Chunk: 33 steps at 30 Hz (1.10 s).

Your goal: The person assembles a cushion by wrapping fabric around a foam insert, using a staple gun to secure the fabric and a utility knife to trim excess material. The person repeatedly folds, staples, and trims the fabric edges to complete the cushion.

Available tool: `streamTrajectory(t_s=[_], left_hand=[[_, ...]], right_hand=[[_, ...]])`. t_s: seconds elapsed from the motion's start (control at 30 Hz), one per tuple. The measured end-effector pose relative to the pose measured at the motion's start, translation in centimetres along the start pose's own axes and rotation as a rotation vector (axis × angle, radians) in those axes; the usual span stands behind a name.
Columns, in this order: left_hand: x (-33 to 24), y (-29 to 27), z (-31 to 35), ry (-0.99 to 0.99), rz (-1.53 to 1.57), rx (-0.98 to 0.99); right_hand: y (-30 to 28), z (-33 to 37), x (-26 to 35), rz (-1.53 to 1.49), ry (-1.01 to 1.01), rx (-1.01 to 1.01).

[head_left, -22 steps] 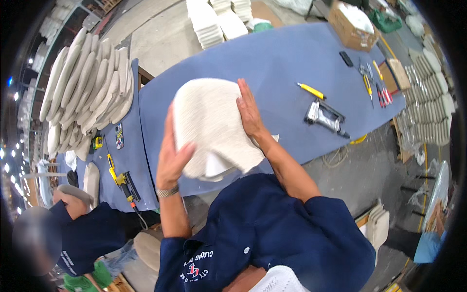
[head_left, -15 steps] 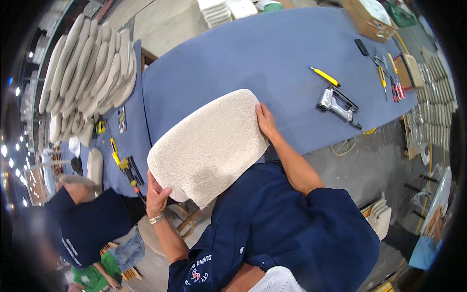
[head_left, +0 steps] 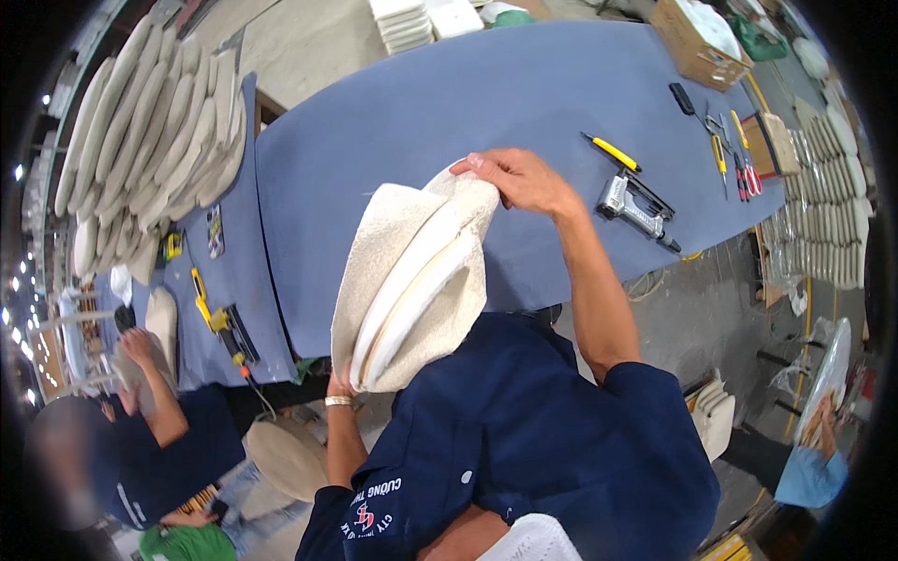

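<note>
On the worktable (head_left: 402, 103), 1 pneumatic staple gun (head_left: 638, 209) lies right of the upholstered cushion (head_left: 385, 245), before 1 utility knife (head_left: 614, 152); stacked cushions (head_left: 150, 126) stand left.

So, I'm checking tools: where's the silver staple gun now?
The silver staple gun lies on the blue table, right of the right hand in the head view, just below the yellow cutter.

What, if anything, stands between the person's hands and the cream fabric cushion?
Nothing visible does. The right hand grips the upper end of the cream fabric cushion; the left hand, partly hidden, is at its lower end.
</note>
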State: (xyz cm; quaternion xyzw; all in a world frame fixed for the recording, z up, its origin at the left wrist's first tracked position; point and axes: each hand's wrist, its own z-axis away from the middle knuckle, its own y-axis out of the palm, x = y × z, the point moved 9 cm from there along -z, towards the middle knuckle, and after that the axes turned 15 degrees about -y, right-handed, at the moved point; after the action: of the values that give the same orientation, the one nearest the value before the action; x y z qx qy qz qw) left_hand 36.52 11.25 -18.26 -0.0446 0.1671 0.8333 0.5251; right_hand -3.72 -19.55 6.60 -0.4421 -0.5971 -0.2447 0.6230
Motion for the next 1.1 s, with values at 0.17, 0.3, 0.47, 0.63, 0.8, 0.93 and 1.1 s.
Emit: streamTrajectory(t_s=[0.17,0.3,0.47,0.63,0.8,0.93,1.1], left_hand=[[-0.9,2.8,0.2,0.039,-0.041,0.041],[-3.1,4.4,0.5,0.139,-0.044,0.039],[-6.2,4.8,1.8,0.287,0.08,-0.061],[-9.5,2.8,1.4,0.687,-0.178,-0.273],[-9.3,3.8,-2.6,0.429,-0.171,-0.19],[-8.6,6.7,-1.3,0.241,-0.077,-0.094],[-10.2,9.4,2.3,0.299,0.152,0.054]], right_hand=[[-1.4,0.9,1.8,0.148,-0.143,-0.108],[-1.9,1.7,2.5,0.251,-0.233,-0.15],[-1.4,3.1,0.7,0.165,-0.134,-0.179],[-0.9,4.5,-3.8,0.043,-0.124,-0.274],[-1.2,7.9,-12.6,-0.374,0.27,-0.476],[-0.9,9.5,-16.2,-0.335,0.306,-0.5],[-1.5,8.9,-15.5,-0.351,0.15,-0.651]])
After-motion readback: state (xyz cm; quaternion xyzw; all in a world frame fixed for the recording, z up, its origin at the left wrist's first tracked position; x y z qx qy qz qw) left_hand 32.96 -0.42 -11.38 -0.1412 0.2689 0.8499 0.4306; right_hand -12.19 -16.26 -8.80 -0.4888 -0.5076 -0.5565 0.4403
